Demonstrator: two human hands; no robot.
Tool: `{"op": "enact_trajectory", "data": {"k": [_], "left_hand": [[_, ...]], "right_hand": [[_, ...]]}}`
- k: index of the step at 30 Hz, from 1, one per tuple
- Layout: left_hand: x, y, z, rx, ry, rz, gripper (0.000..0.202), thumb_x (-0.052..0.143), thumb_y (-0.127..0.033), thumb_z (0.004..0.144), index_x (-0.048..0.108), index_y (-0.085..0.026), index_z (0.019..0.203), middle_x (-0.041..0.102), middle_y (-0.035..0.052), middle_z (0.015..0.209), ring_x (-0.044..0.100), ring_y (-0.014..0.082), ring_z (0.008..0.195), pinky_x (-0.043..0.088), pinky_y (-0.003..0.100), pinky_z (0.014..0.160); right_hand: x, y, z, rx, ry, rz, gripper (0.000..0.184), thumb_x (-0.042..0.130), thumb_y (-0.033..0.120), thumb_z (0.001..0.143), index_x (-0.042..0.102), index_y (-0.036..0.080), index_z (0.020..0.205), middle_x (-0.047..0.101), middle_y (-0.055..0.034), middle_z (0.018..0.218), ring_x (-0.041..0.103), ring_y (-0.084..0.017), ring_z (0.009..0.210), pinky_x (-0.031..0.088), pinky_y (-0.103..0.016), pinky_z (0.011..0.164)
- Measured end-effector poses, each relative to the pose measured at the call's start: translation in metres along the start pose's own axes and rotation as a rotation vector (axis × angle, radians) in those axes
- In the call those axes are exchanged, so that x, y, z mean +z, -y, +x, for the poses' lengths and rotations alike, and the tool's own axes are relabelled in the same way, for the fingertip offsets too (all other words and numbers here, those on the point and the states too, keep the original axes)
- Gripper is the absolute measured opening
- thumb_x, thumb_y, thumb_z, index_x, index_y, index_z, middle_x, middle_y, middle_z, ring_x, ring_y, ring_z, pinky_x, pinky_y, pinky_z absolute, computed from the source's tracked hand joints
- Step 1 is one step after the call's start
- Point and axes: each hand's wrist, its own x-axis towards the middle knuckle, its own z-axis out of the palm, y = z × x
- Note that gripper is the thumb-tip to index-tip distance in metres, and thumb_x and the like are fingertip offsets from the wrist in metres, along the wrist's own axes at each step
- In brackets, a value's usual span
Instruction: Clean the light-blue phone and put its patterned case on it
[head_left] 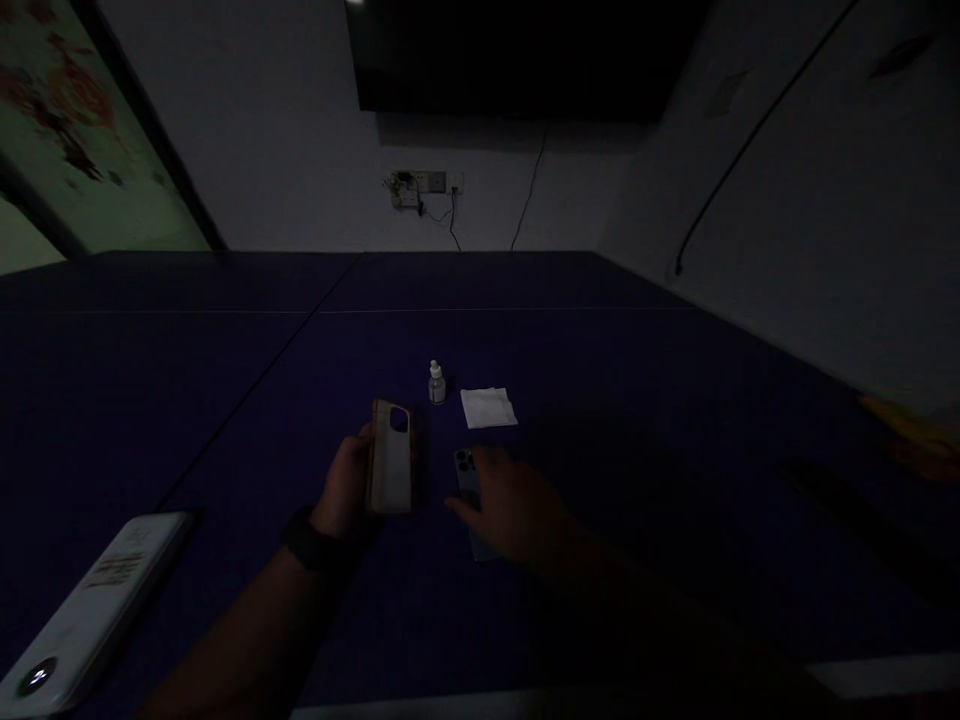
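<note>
Status: you had the phone case (391, 458) in your left hand (346, 480), fingers curled round its lower edge, gripping it. It stood nearly upright just above the table, with the camera cut-out at the top, pale back facing you and brownish rim. A black wrist strap (311, 540) sat on that wrist.

Your right hand (514, 505) was open, palm down and fingers spread over the phone (466, 478). Low light: could not tell if the hand was touching it. The phone lay flat on the dark blue table (187, 400), back up, with its camera lenses toward the far edge. Its body was mostly hidden under your hand. It sat just right of the case, well clear of it.

Done, as far as visible: case and phone were apart, with the phone bare. Not done: phone not in the case.

Further out, a small dropper bottle (436, 384) with a white cap stood upright beyond the case. A white tissue (488, 408) lay flat just right of the bottle, apparently unused, though hard to tell. Neither hand was on them.

Bottom left, a white power bank (90, 600), probably, lay apart from your hands. A wall socket panel (424, 185) with cables sat beyond the table.
</note>
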Motion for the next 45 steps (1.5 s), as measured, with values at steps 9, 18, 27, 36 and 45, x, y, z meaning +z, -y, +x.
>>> {"op": "enact_trajectory", "data": {"k": [9,18,27,36,45], "left_hand": [[0.008,0.01,0.0,-0.114,0.088,-0.187,0.052,0.042,-0.037,0.089,0.058,-0.012,0.132,0.073,0.0152,0.111,0.073,0.0293,0.09,0.059,0.042,0.075],[0.002,0.013,0.004,-0.044,0.064,-0.23,0.055,0.046,-0.032,0.087,0.056,-0.011,0.137,0.073,0.0157,0.116,0.073,0.0292,0.095,0.058,0.041,0.078],[0.004,0.016,0.003,-0.092,0.107,-0.238,0.061,0.046,-0.035,0.086,0.052,-0.013,0.142,0.072,0.0159,0.119,0.072,0.0318,0.1,0.057,0.045,0.083],[0.003,0.027,0.004,-0.111,0.205,-0.283,0.056,0.049,-0.039,0.088,0.054,-0.017,0.139,0.072,0.0128,0.119,0.07,0.0311,0.105,0.053,0.048,0.094],[0.031,0.046,-0.004,-0.12,0.21,-0.29,0.047,0.056,-0.049,0.093,0.066,-0.015,0.125,0.073,0.012,0.118,0.066,0.0313,0.116,0.049,0.044,0.102]], "right_hand": [[0.013,0.003,0.005,0.105,0.003,0.11,0.048,0.076,0.027,0.077,0.063,0.012,0.121,0.067,-0.0267,0.115,0.068,-0.043,0.102,0.052,-0.052,0.081],[0.005,-0.059,0.017,0.123,0.041,0.785,0.047,0.072,0.032,0.07,0.063,0.02,0.114,0.074,-0.0123,0.104,0.072,-0.025,0.079,0.054,-0.035,0.067],[0.008,-0.087,0.032,0.108,-0.069,1.507,0.059,0.031,0.053,0.087,0.061,0.017,0.123,0.074,-0.0179,0.117,0.073,-0.032,0.106,0.059,-0.047,0.086],[0.034,-0.069,0.038,0.189,-0.15,1.621,0.052,0.042,0.059,0.089,0.064,0.017,0.112,0.076,-0.0164,0.101,0.076,-0.03,0.086,0.062,-0.044,0.075],[0.041,-0.007,0.027,0.036,-0.336,1.366,0.028,0.06,0.045,0.086,0.067,0.022,0.101,0.073,-0.0054,0.095,0.069,-0.025,0.094,0.056,-0.037,0.083]]}}
